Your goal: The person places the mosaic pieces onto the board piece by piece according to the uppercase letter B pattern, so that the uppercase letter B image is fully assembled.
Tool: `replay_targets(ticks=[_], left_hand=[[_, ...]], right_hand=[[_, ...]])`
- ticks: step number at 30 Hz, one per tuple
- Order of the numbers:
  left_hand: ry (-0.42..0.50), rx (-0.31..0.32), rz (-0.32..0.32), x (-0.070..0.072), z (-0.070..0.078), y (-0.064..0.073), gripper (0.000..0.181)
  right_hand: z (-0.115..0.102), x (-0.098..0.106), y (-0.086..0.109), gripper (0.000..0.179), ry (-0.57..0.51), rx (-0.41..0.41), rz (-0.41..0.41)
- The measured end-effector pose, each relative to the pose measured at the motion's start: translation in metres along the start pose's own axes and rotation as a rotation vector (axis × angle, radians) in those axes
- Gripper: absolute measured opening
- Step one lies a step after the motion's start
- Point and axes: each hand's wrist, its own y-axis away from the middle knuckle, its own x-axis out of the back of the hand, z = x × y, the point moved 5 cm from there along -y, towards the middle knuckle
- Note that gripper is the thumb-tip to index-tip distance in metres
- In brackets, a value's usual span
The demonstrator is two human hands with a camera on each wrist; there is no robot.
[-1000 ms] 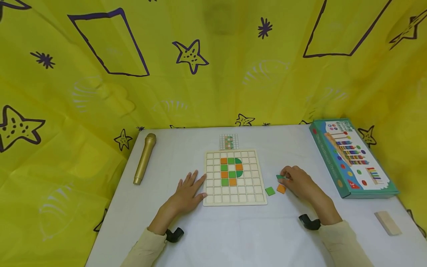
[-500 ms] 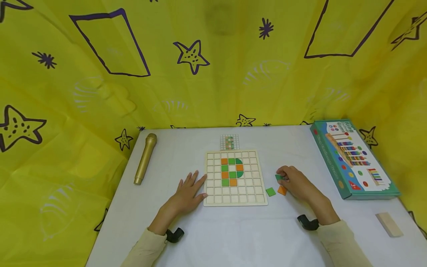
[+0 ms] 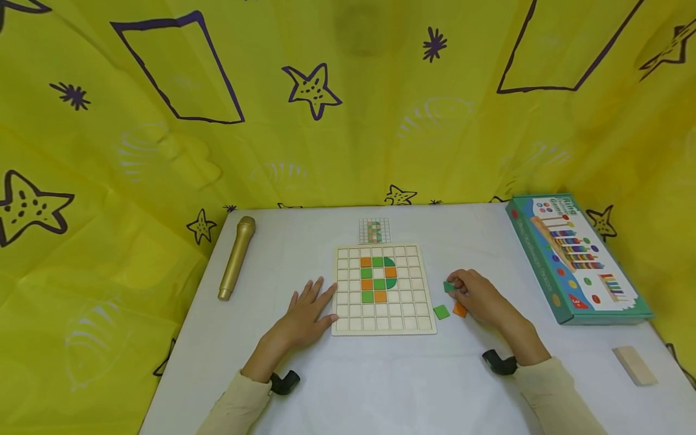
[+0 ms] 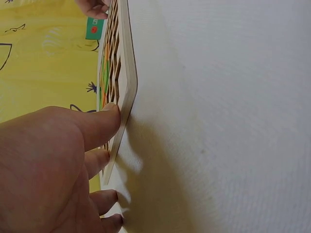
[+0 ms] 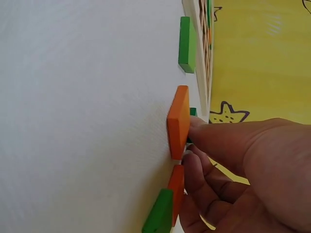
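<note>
So the right hand (image 3: 483, 299) has a dark green tile (image 3: 449, 287) pinched between thumb and fingertips, just off the right side of a gridded board (image 3: 402, 309). The left grip is loose, fingers spread: that left hand (image 3: 299, 318) lies flat-ish at the board's left edge, thumb and index finger touching it. On the board itself there's a kind of P shape made of orange, light green and dark green pieces (image 3: 379, 280), two of them curved on the outside. A light green tile (image 3: 441, 312) sits right beside the board on the counter (image 3: 375, 386), with an orange tile (image 3: 460, 309) near it, just below the pinching fingers. The right wrist view also shows a second orange piece (image 5: 178, 194) and another green one (image 5: 159, 211) under that hand. Little patterned card (image 3: 374, 231) right behind the board, gold microphone (image 3: 237, 258) way off left, game box (image 3: 579, 260) off right.
</note>
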Motion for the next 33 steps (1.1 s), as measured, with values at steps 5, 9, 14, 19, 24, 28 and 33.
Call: replay_targets(ticks=[5, 9, 14, 19, 24, 28, 33], left_hand=[[0.003, -0.005, 0.001, 0.001, 0.0, 0.0, 0.067], [0.001, -0.006, 0.0, 0.0, -0.001, 0.001, 0.067], [0.001, -0.009, 0.0, 0.0, -0.001, 0.001, 0.067], [-0.004, -0.006, -0.002, -0.001, -0.002, 0.0, 0.067], [0.0, -0.003, -0.004, 0.0, -0.001, 0.0, 0.067], [-0.004, -0.003, -0.006, 0.0, -0.001, 0.0, 0.067], [-0.002, -0.006, -0.006, 0.0, -0.001, 0.0, 0.067]], right_hand=[[-0.002, -0.003, -0.004, 0.027, -0.012, 0.003, 0.003], [-0.005, -0.004, -0.006, 0.027, -0.009, 0.004, 0.0], [-0.011, -0.006, -0.006, 0.024, 0.004, 0.026, 0.011], [-0.016, -0.006, -0.007, 0.021, 0.045, 0.05, 0.032], [-0.017, -0.007, -0.009, 0.02, 0.062, 0.057, 0.035], [-0.016, -0.007, -0.01, 0.021, 0.057, 0.049, 0.027], [-0.014, -0.007, -0.011, 0.025, 0.029, 0.018, 0.01]])
